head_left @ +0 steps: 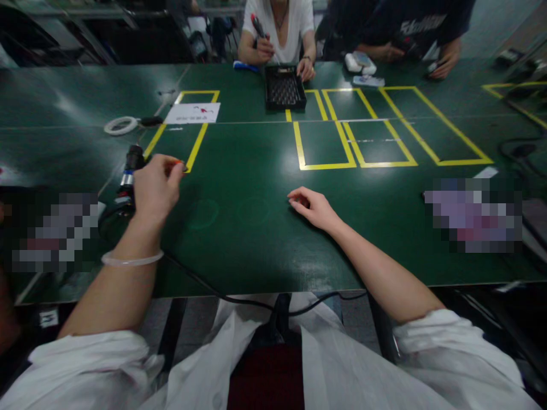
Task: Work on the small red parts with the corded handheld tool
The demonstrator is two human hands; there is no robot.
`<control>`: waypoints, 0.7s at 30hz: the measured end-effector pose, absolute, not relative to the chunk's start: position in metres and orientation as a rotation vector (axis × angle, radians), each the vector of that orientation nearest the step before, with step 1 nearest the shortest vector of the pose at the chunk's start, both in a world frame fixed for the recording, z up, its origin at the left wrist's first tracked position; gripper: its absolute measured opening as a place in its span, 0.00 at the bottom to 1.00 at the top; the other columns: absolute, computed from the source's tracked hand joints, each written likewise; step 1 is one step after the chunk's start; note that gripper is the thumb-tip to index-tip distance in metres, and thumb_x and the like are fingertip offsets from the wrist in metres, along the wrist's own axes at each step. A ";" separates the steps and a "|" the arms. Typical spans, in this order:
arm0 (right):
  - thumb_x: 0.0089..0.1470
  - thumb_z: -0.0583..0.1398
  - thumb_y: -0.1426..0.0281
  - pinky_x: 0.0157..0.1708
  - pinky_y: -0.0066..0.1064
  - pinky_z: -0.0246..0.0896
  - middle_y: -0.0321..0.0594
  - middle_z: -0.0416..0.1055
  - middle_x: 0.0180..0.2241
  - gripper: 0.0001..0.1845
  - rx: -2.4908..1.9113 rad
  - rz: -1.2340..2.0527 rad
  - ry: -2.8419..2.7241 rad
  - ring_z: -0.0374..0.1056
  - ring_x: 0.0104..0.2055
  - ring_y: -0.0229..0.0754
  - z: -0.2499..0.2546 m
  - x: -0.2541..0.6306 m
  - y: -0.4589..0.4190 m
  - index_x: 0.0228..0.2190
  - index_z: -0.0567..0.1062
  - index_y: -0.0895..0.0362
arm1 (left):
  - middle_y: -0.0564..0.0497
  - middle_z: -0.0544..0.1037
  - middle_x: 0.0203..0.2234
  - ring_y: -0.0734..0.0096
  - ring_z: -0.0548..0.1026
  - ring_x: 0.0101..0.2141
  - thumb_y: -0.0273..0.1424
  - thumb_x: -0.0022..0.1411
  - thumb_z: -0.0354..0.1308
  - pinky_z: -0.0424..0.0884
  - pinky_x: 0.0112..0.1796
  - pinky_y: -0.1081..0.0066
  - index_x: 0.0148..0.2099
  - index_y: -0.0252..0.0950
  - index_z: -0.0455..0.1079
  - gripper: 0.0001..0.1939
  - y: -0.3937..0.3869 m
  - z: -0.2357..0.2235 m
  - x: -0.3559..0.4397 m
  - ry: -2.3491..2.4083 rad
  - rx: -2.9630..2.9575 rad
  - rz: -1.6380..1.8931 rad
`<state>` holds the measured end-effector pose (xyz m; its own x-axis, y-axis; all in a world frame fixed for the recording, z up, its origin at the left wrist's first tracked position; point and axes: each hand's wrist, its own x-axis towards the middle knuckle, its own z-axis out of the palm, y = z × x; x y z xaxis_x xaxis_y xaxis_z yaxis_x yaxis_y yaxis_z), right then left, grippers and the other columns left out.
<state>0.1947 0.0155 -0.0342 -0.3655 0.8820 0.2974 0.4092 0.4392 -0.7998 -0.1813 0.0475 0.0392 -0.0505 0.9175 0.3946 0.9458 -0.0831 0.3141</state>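
We are finding the left hand (156, 185) pinching a small orange item (179, 163) between thumb and fingertips, near the end of a yellow tape strip (198, 147). We are judging this a holding step, calling next for a steady grip. The right hand (315, 208) (seemingly empty) is curling loosely, thumb and fingertips apart.
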 end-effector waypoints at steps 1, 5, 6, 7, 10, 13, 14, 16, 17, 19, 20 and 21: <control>0.60 0.58 0.66 0.32 0.30 0.60 0.39 0.74 0.33 0.11 -1.080 0.814 -1.953 0.65 0.29 0.37 -0.035 0.195 0.016 0.41 0.75 0.58 | 0.47 0.80 0.40 0.67 0.75 0.39 0.41 0.69 0.49 0.69 0.43 0.67 0.50 0.33 0.70 0.18 0.049 0.038 -0.161 -2.070 -2.194 -0.956; 0.60 0.59 0.64 0.32 0.30 0.61 0.38 0.74 0.33 0.11 -1.062 0.832 -1.938 0.64 0.29 0.37 -0.037 0.198 0.016 0.42 0.75 0.57 | 0.49 0.79 0.35 0.71 0.76 0.35 0.35 0.68 0.52 0.71 0.39 0.71 0.48 0.34 0.71 0.13 0.050 0.032 -0.083 -1.910 -2.577 -1.389; 0.60 0.59 0.64 0.32 0.30 0.61 0.38 0.74 0.33 0.11 -1.054 0.849 -1.933 0.65 0.29 0.37 -0.038 0.198 0.016 0.42 0.75 0.57 | 0.49 0.79 0.35 0.71 0.76 0.34 0.35 0.68 0.52 0.71 0.39 0.71 0.48 0.34 0.71 0.13 0.049 0.031 -0.066 -1.887 -2.669 -1.444; 0.59 0.60 0.63 0.33 0.31 0.62 0.38 0.74 0.34 0.12 -1.042 0.864 -1.920 0.65 0.30 0.37 -0.039 0.199 0.017 0.42 0.74 0.57 | 0.48 0.78 0.35 0.72 0.76 0.34 0.35 0.67 0.52 0.71 0.38 0.71 0.48 0.34 0.72 0.13 0.047 0.029 -0.050 -1.871 -2.759 -1.483; 0.59 0.61 0.61 0.33 0.31 0.64 0.38 0.74 0.35 0.13 -1.002 0.942 -1.845 0.66 0.30 0.37 -0.044 0.198 0.019 0.42 0.74 0.55 | 0.49 0.78 0.33 0.72 0.75 0.32 0.33 0.65 0.54 0.70 0.36 0.72 0.46 0.33 0.72 0.12 0.041 0.019 -0.015 -1.851 -3.004 -1.488; 0.57 0.62 0.57 0.33 0.31 0.67 0.38 0.74 0.35 0.18 -0.922 1.092 -1.721 0.69 0.31 0.37 -0.049 0.196 0.021 0.45 0.70 0.54 | 0.49 0.77 0.32 0.74 0.74 0.31 0.32 0.61 0.59 0.69 0.33 0.73 0.44 0.33 0.70 0.11 0.037 0.005 0.004 -1.873 -3.118 -1.533; 0.57 0.62 0.56 0.32 0.31 0.67 0.37 0.74 0.34 0.20 -0.902 1.126 -1.696 0.69 0.31 0.37 -0.050 0.195 0.022 0.45 0.70 0.54 | 0.50 0.77 0.31 0.74 0.74 0.30 0.32 0.60 0.60 0.68 0.33 0.73 0.43 0.32 0.69 0.11 0.036 0.001 0.007 -1.886 -3.135 -1.555; 0.55 0.63 0.54 0.31 0.31 0.67 0.36 0.73 0.33 0.21 -0.882 1.164 -1.675 0.68 0.30 0.37 -0.051 0.194 0.022 0.45 0.69 0.53 | 0.50 0.76 0.31 0.74 0.73 0.30 0.33 0.58 0.61 0.67 0.32 0.73 0.40 0.32 0.69 0.10 0.035 -0.007 0.011 -1.903 -3.173 -1.573; 0.55 0.64 0.54 0.31 0.30 0.67 0.36 0.72 0.33 0.22 -0.879 1.170 -1.676 0.68 0.29 0.36 -0.051 0.194 0.022 0.44 0.68 0.53 | 0.50 0.76 0.31 0.74 0.73 0.31 0.33 0.58 0.62 0.67 0.33 0.73 0.39 0.32 0.69 0.10 0.034 -0.009 0.012 -1.903 -3.194 -1.579; 0.54 0.65 0.53 0.29 0.30 0.65 0.35 0.71 0.32 0.22 -0.882 1.168 -1.681 0.66 0.28 0.35 -0.049 0.194 0.022 0.43 0.68 0.53 | 0.50 0.76 0.31 0.74 0.73 0.31 0.32 0.57 0.62 0.68 0.34 0.73 0.38 0.31 0.69 0.10 0.033 -0.012 0.013 -1.899 -3.219 -1.635; 0.54 0.65 0.53 0.28 0.29 0.64 0.34 0.71 0.31 0.22 -0.884 1.164 -1.683 0.66 0.27 0.35 -0.049 0.194 0.022 0.43 0.68 0.52 | 0.50 0.76 0.31 0.75 0.72 0.30 0.32 0.57 0.62 0.68 0.34 0.73 0.37 0.31 0.69 0.10 0.033 -0.012 0.013 -1.900 -3.224 -1.679; 0.54 0.65 0.53 0.27 0.29 0.63 0.34 0.71 0.31 0.22 -0.886 1.161 -1.681 0.66 0.27 0.35 -0.048 0.194 0.021 0.42 0.67 0.52 | 0.50 0.75 0.30 0.75 0.72 0.30 0.32 0.57 0.62 0.67 0.34 0.73 0.37 0.31 0.69 0.10 0.033 -0.013 0.013 -1.909 -3.225 -1.726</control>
